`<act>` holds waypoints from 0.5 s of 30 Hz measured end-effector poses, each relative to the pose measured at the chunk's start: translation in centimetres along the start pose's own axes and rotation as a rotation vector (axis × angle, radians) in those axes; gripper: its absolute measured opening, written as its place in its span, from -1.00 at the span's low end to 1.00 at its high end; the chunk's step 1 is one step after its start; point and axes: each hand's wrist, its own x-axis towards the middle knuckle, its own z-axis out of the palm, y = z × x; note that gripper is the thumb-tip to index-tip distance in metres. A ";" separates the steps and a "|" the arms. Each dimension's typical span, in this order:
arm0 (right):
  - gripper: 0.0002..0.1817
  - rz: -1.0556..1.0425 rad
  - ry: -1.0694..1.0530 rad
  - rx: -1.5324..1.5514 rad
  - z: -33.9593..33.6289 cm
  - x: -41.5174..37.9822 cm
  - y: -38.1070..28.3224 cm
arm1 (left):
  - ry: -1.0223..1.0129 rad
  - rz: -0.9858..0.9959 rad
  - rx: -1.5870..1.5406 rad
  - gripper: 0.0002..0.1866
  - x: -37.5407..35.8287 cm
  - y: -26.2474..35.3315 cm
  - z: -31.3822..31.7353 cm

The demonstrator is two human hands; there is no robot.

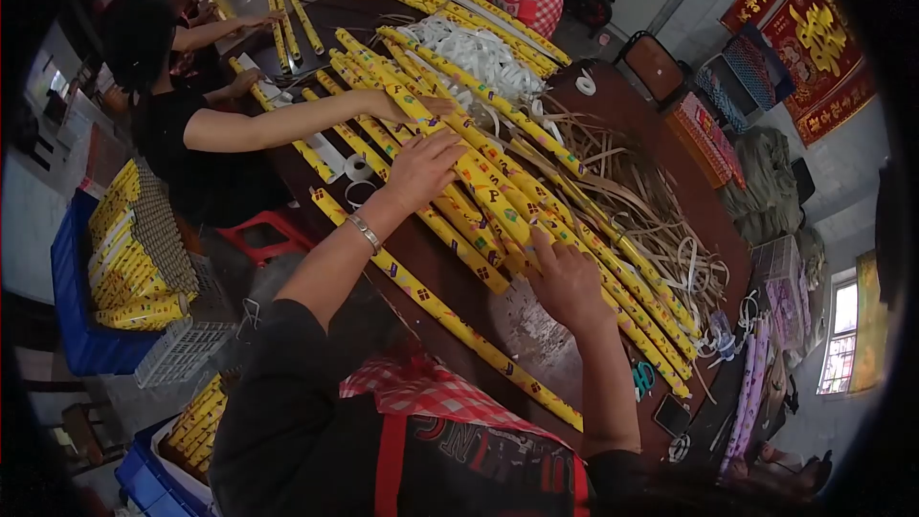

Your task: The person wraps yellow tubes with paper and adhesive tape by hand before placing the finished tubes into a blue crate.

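A yellow patterned paper roll (493, 195), printed with letters, lies slantwise on top of other rolls in front of me. My left hand (428, 168), a bracelet at its wrist, is closed over the middle of this roll. At its lower end, my right hand (567, 282) has its fingers bent around the roll; part of the grip is hidden. Several similar yellow rolls (622, 273) lie under and beside my hands. A co-worker's hand (407, 105) reaches in from the left and rests over the rolls just beyond my left hand.
White strapping (479, 57) and brown strips (613, 168) are heaped on the dark table (661, 124). Green-handled scissors (643, 378) and a phone (672, 415) lie near my right arm. Blue bins (72, 278) with rolls stand at left. More people work across the table.
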 end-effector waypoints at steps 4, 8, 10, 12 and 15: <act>-0.38 0.059 -0.091 0.101 1.7 3.2 -1.1 | 0.016 -0.211 0.027 -0.39 -0.3 -0.6 1.7; -0.36 0.031 -0.032 0.060 3.4 5.5 -1.7 | -0.010 -0.248 0.077 -0.34 -0.6 0.2 1.9; -0.37 0.040 -0.052 0.088 3.3 6.9 -2.3 | -0.042 -0.254 0.060 -0.37 -1.0 0.9 1.7; -0.39 0.066 -0.117 0.095 3.3 8.4 -3.1 | -0.085 -0.240 -0.025 -0.41 -1.6 1.3 1.7; -0.37 0.058 -0.134 0.084 5.0 10.9 -3.6 | -0.092 -0.248 -0.127 -0.47 -2.2 0.9 2.3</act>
